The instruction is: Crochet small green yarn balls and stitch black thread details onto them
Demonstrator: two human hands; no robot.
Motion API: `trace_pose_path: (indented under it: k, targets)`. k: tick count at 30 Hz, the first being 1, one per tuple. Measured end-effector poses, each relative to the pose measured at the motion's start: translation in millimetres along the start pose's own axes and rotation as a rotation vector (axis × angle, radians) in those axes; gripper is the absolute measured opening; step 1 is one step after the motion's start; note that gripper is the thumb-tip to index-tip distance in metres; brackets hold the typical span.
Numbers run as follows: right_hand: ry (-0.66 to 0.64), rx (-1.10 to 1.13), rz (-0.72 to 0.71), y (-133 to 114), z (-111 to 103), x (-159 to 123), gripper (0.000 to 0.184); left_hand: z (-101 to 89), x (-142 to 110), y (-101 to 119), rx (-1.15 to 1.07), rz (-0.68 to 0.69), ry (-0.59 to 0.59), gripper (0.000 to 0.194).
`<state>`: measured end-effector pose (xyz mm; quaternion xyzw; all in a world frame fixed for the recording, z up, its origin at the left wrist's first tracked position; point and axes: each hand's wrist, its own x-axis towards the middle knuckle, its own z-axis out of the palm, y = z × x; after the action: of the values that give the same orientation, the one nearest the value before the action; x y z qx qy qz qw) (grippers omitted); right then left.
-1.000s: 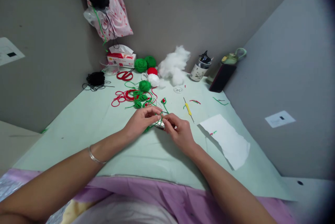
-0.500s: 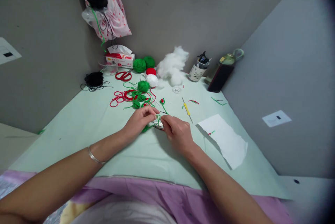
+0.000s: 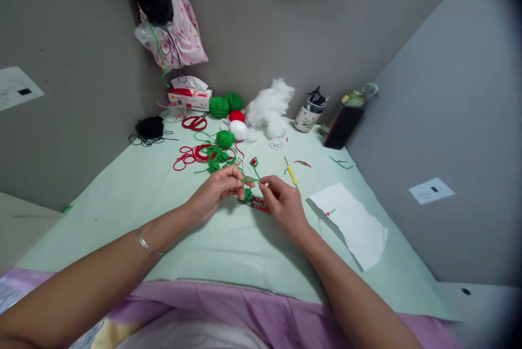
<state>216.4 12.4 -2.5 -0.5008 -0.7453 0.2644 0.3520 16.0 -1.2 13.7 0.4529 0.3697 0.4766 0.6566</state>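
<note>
Near the middle of the table, my left hand (image 3: 220, 190) pinches green yarn (image 3: 250, 179) between thumb and fingers. Opposite it, my right hand (image 3: 285, 202) is closed on the other end of the same short stretch of yarn. A small green piece (image 3: 247, 195) hangs just below my left fingers. Under the hands lie red-handled thread snips (image 3: 259, 204), partly covered by my right hand. Just beyond the fingers rests a small red and green crocheted piece (image 3: 254, 162). A yellow-handled crochet hook (image 3: 291, 174) lies right of it.
Green yarn balls (image 3: 225, 139), tangled red yarn (image 3: 187, 157) and red scissors (image 3: 194, 123) lie behind my left hand. White stuffing (image 3: 271, 107), a pen cup (image 3: 309, 115) and a phone (image 3: 345, 127) leaning on a bottle stand at the back. A torn paper (image 3: 353, 224) lies right.
My hands have drawn the green yarn into a short taut stretch between them. The red snips and small green piece now show more below. The view has tilted up slightly.
</note>
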Motion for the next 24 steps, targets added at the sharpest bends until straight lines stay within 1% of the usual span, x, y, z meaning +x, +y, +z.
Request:
trace_pose_path:
  k: [3, 5, 7, 8, 11, 14, 16, 19, 20, 21, 22, 24]
  targets:
    - [-0.033, 0.066, 0.013, -4, 0, -2, 0.017, 0.8, 0, -1, 0.094, 0.047, 0.034, 0.017]
    - [-0.070, 0.103, 0.001, -9, -1, -3, 0.016, 2.5, -1, -5, 0.199, 0.088, 0.021, 0.023]
    - [-0.088, 0.185, 0.006, -13, -3, -4, 0.016, 4.2, -2, -10, 0.275, 0.088, -0.059, 0.036]
    - [-0.085, 0.246, 0.018, -15, -4, -3, 0.015, 4.8, -2, -13, 0.312, 0.081, -0.100, 0.035]
    - [-0.056, 0.469, 0.089, -18, -12, 0, 0.015, 5.2, -1, -19, 0.427, 0.058, -0.195, 0.020]
    - [-0.038, 0.669, 0.154, -16, -20, 3, 0.017, 5.8, -2, -21, 0.475, 0.028, -0.270, 0.027]
    - [-0.075, 0.780, 0.178, -15, -22, 4, 0.018, 8.1, -5, -21, 0.491, 0.011, -0.308, 0.030]
    - [-0.181, 0.899, 0.223, -16, -21, 4, 0.022, 11.1, -7, -19, 0.494, -0.010, -0.360, 0.026]
    - [-0.198, 0.917, 0.243, -17, -21, 4, 0.024, 10.3, -7, -17, 0.506, 0.002, -0.349, 0.024]
    - [-0.201, 0.922, 0.263, -19, -21, 4, 0.027, 7.8, -5, -15, 0.538, 0.038, -0.307, 0.023]
    - [-0.192, 0.915, 0.280, -20, -22, 4, 0.030, 3.2, -3, -12, 0.591, 0.093, -0.239, 0.024]
    - [-0.147, 0.886, 0.305, -22, -23, 5, 0.034, -12.4, 5, -6, 0.776, 0.255, -0.019, 0.027]
